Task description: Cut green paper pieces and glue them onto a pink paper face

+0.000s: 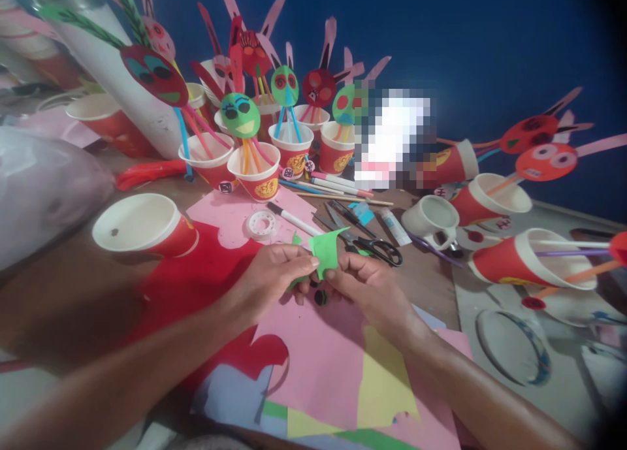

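Between my two hands is a small piece of green paper (325, 251), pinched on both sides above the table. My left hand (279, 272) grips its left edge between thumb and fingers. On the other side, my right hand (365, 281) pinches the lower right edge. Just beneath the hands shows a small dark round piece (320, 298). Under them lies a pink paper sheet (313, 358), with a yellow sheet (385, 378) and red paper (220, 326) around it. Black-handled scissors (377, 246) rest right behind the green paper, near a marker (296, 220) and a tape roll (261, 225).
Along the back stand several red paper cups (255, 176) with paper-face figures on straws. An open cup (142, 225) lies tilted at left. A white mug (431, 220), a glue tube (394, 226) and more cups (529, 260) are at right. A plastic bag (44, 189) bulges at far left.
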The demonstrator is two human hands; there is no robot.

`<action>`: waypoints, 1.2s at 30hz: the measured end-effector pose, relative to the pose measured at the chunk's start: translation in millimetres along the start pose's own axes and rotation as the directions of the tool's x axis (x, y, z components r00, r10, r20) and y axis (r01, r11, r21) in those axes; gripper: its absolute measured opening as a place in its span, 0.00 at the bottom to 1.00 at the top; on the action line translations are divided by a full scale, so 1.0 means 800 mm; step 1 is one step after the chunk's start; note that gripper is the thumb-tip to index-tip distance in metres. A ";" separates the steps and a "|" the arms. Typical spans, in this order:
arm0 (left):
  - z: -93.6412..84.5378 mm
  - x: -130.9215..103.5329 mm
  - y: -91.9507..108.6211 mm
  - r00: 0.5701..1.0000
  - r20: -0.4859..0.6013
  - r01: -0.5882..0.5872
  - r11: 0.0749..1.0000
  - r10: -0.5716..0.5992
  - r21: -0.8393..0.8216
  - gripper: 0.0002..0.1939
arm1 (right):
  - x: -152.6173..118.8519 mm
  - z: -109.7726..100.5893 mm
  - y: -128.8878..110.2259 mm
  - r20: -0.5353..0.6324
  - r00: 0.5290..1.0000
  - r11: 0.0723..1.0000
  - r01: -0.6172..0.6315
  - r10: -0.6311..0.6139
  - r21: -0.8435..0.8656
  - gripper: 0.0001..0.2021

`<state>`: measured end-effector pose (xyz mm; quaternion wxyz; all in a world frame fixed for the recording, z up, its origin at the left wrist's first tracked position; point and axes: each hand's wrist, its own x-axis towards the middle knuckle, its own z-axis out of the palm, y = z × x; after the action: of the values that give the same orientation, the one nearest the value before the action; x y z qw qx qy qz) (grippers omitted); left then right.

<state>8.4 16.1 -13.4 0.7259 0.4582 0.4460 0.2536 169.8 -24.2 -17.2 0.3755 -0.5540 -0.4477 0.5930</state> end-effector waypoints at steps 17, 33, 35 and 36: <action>0.007 0.001 0.002 0.995 -0.100 0.029 0.998 -0.023 0.057 0.07 | 0.000 0.004 0.008 0.018 1.000 1.000 0.019 -0.019 0.002 0.08; 0.008 -0.002 0.007 0.996 -0.089 0.036 0.995 -0.028 0.097 0.05 | -0.001 0.003 0.006 0.023 1.000 0.998 0.009 -0.008 -0.068 0.09; 0.008 -0.002 0.008 0.996 -0.090 0.035 0.995 -0.026 0.098 0.05 | -0.001 0.004 0.006 0.027 1.000 0.998 0.011 -0.009 -0.061 0.10; 0.008 -0.002 0.009 0.996 -0.090 0.034 0.995 -0.025 0.096 0.05 | -0.001 0.004 0.006 0.023 1.000 0.998 0.011 -0.010 -0.061 0.10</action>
<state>13.7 15.5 -5.6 0.6859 0.4748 0.4962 0.2407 166.9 -26.9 -21.8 0.3565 -0.5559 -0.4728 0.5834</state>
